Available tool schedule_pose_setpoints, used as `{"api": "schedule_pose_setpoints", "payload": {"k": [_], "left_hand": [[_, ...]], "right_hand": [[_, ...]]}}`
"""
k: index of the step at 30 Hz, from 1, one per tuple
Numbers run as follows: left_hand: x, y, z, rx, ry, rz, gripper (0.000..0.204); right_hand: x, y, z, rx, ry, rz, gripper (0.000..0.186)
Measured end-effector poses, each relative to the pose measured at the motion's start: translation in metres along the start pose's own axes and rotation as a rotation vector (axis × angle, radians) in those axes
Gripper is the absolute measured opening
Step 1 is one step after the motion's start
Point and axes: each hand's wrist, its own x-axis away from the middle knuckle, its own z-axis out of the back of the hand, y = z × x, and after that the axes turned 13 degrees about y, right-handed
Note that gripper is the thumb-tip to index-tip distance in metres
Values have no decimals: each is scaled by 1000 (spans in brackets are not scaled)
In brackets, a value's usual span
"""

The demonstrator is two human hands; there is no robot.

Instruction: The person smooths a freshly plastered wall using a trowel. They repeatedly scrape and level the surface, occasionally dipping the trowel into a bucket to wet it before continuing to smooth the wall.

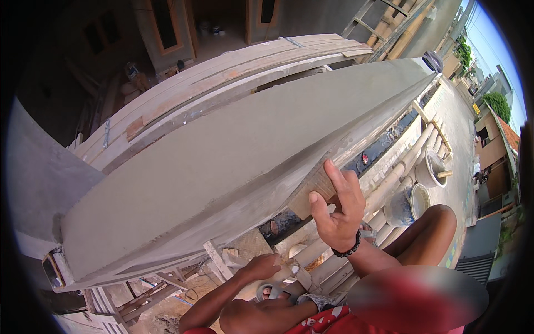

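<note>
My right hand [338, 214] pressing a wooden float [314, 192] against the grey plastered ledge [222, 167] at three o'clock (fingers spread flat), left hand [261, 267] closed on a bamboo pole [328, 261] at six o'clock.

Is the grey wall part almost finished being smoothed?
The wide top face of the grey cement slab already looks smooth and even. The right hand presses a wooden float against the slab's lower edge, which looks rougher. The left hand rests on the bamboo scaffold.

Two buckets [414, 203] on bamboo scaffold poles [389, 181]; stacked timber planks [222, 72] behind.
</note>
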Motion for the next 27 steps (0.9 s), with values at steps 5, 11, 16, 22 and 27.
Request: {"api": "schedule_pose_setpoints", "payload": {"k": [5,11,16,22,27], "left_hand": [[-4,7,0,16,20,-29,48],[-10,-2,-3,26,62,-39,52],[-12,23,10,-21,-10,8,53],[-32,20,-3,15,53,-108,59],[-31,13,1,-24,52,-102,58]], "right_hand": [[11,-7,-27,-8,-113,-61,59],[16,9,8,24,-82,-9,60],[-3,18,-19,63,-22,-101,55],[20,25,67,205,-325,-100,58],[-115,8,99,196,-306,13,44]]}}
